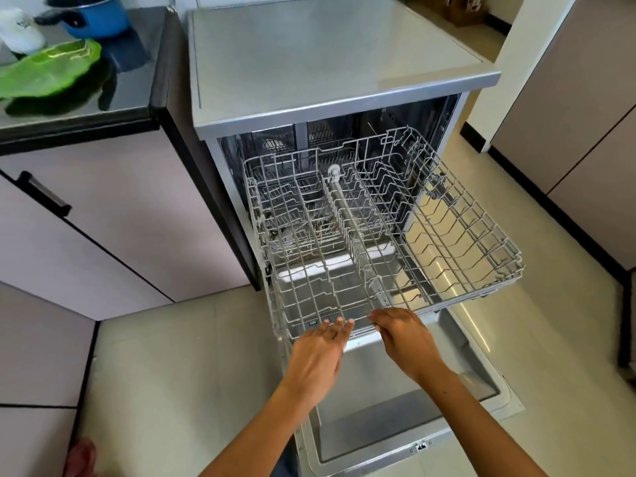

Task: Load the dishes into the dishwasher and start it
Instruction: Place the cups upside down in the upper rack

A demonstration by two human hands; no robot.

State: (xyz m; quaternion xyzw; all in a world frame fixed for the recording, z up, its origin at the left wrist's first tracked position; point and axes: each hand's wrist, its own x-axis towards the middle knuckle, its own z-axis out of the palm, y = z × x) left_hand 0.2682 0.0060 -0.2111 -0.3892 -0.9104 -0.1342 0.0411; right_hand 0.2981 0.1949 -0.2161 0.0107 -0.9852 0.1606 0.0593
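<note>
Dishwasher open, door dropped flat toward the person. Upper rack pulled fully out over the door, long axis running straight away from the hands, no dishes in it. Blue pot sits on the counter, far left, well apart. Left hand: fingers straight, tips at the rack's front rail. Right hand: fingers curled on that rail. Both equally near.

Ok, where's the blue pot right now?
In the head view the blue pot sits top left on the dark counter, behind the green plate and left of the dishwasher.
</note>
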